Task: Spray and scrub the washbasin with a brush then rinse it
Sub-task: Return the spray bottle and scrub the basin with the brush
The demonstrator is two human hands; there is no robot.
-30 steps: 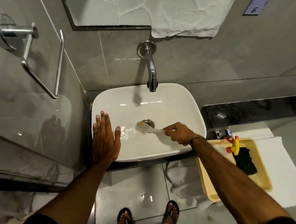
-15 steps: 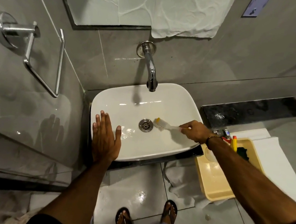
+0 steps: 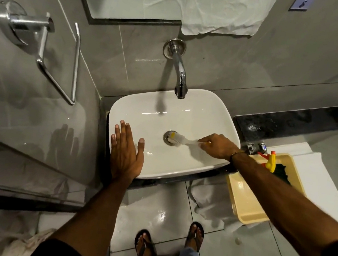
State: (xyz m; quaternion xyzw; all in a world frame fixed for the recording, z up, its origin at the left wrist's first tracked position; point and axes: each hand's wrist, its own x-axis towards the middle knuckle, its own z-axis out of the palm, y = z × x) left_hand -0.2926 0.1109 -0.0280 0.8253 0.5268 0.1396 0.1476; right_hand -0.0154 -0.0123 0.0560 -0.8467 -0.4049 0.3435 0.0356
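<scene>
A white washbasin [image 3: 205, 115] sits below a chrome wall tap [image 3: 179, 72]. My right hand [image 3: 218, 146] grips the handle of a small white brush with yellow bristles [image 3: 176, 138]. Its head lies over the metal drain [image 3: 166, 137] in the basin's middle. My left hand [image 3: 126, 152] rests flat on the basin's front left rim, fingers spread, holding nothing. No water runs from the tap.
A yellow tub [image 3: 246, 207] to the right holds a yellow-and-red spray bottle [image 3: 270, 163] and a dark cloth [image 3: 282, 173]. It rests on a white toilet lid [image 3: 318, 178]. A chrome towel ring [image 3: 43, 52] hangs on the left wall. My sandalled feet [image 3: 168, 244] stand on wet floor tiles.
The brush swept right from the drain's left side toward the basin's right part, then came back left onto the drain. My left hand stayed on the rim.
</scene>
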